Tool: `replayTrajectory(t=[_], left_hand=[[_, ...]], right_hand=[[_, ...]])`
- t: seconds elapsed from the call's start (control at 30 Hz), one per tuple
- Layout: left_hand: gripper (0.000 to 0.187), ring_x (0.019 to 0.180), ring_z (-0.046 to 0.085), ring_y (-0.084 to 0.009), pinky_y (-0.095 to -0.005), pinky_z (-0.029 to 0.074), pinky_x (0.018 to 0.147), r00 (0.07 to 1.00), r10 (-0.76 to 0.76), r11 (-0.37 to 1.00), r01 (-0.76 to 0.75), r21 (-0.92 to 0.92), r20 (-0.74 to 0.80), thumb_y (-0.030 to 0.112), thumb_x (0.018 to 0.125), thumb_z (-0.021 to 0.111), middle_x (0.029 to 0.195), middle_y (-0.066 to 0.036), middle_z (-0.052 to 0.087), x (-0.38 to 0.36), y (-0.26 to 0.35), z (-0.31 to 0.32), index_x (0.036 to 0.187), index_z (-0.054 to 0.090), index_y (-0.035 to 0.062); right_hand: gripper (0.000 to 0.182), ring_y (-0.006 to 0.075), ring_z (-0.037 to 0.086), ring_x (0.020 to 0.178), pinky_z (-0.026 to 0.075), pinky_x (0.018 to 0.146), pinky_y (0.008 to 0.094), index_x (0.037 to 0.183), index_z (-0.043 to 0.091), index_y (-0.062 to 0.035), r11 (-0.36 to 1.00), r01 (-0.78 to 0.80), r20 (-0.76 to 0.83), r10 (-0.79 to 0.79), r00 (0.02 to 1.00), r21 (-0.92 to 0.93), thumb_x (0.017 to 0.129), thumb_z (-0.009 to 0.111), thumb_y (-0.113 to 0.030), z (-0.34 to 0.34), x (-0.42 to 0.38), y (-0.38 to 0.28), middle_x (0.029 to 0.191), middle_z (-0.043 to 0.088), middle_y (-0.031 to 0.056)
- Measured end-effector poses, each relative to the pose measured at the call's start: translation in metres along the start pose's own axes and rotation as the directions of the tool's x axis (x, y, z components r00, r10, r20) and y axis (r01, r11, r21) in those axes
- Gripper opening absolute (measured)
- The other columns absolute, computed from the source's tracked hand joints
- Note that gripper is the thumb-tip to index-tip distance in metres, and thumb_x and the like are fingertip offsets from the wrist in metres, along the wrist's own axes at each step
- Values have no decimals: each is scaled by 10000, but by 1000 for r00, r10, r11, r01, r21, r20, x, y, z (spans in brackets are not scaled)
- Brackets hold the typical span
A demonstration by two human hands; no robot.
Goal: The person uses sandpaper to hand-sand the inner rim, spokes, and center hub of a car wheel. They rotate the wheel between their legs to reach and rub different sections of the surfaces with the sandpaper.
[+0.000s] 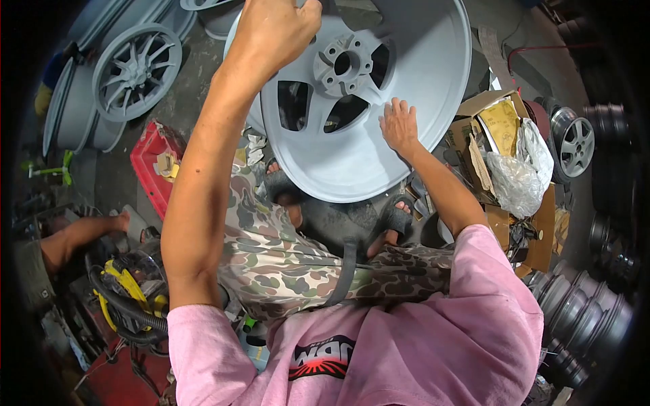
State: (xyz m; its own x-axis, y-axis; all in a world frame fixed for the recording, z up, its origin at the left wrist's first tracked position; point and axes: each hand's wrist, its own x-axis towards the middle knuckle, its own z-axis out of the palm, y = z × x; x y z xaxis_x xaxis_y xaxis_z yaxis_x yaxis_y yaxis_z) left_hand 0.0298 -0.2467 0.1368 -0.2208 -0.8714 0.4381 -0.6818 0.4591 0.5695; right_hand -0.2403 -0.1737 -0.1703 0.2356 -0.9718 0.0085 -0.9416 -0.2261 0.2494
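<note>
A large grey wheel rim [399,162] stands tilted in front of me, with a hub of bolt holes and dark openings between its spokes. My right hand [401,127] lies on the wheel's smooth outer face, fingers stretched out and holding nothing. At the upper left of the wheel, my left hand [284,30] is closed, its fingers curled. The top edge of the picture cuts it off, so whatever it grips is hidden.
Other grey wheels [137,72] stand at the upper left, near a red tray [154,164]. On the right are a cardboard box [477,101] with plastic bags, an alloy wheel [577,147] and stacked rims [586,311]. Another person's leg [81,237] and a yellow-black machine [128,291] are at left.
</note>
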Motion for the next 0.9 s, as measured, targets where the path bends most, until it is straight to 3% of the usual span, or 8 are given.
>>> replayTrajectory(t=[0.07,0.37,0.5,0.57,0.63,0.7,0.83,0.9], left_hand=[[312,909,652,-457,-465,512,812,992,106,993,-109,-44,-74,64,827,549,923,-289,659,0,14,-8,1104,645,-43],[322,982,660,-442,-449,516,871,979,170,978,-181,-101,-109,92,877,566,1001,-279,686,-2,25,-1,1158,668,-29],[317,1048,676,-367,-416,508,936,998,51,977,-59,-205,-45,171,952,602,1048,-238,715,-5,39,-1,1196,676,-17],[386,1127,666,-312,-390,490,997,943,331,875,-292,-386,37,243,990,624,1118,-220,718,7,-20,3,1271,651,-21],[592,1032,694,-221,-335,515,914,987,-151,919,117,-377,-63,452,982,643,1111,-226,730,11,-70,-5,1381,622,15],[519,1065,691,-423,-454,519,945,961,-23,1000,26,7,-275,424,972,610,1055,-321,708,3,-124,3,1074,698,-77],[1069,1234,613,-381,-405,445,1056,711,-660,745,662,83,244,817,937,415,1271,-344,644,-47,-186,26,1285,611,-174],[1123,1244,604,-373,-402,437,1065,691,-667,721,693,5,279,849,919,388,1279,-346,637,-58,-171,35,1277,604,-193]], right_hand=[[392,221,497,1069,387,878,406,1169,674,-63,1000,5,-11,-5,1000,-19,996,575,-401,-3,-2,0,1124,517,59],[429,280,524,1047,427,829,440,1231,669,-34,971,74,-31,-68,997,228,967,618,-369,-31,-55,0,1098,558,117],[497,321,557,1080,452,910,461,1230,674,-1,828,114,11,-143,990,549,972,622,-423,-52,-93,-6,1149,616,149],[515,377,541,1197,430,1053,466,1330,628,0,615,270,-99,-298,949,741,989,616,-385,-62,-117,-8,1285,600,205],[625,394,505,1279,395,1120,476,1431,545,-1,604,253,-40,-342,939,756,983,625,-430,-70,-134,-7,1379,546,223],[740,399,484,1310,389,1130,480,1505,451,-12,548,318,-102,-388,916,774,969,629,-490,-80,-146,-12,1440,491,216],[789,361,521,1293,440,1095,457,1467,468,-31,662,285,-49,-351,935,693,777,800,-220,-54,-149,-27,1361,523,183],[799,346,554,1259,475,1059,434,1425,494,-5,693,266,-56,-310,949,670,681,780,-67,-55,-146,-34,1300,547,170]])
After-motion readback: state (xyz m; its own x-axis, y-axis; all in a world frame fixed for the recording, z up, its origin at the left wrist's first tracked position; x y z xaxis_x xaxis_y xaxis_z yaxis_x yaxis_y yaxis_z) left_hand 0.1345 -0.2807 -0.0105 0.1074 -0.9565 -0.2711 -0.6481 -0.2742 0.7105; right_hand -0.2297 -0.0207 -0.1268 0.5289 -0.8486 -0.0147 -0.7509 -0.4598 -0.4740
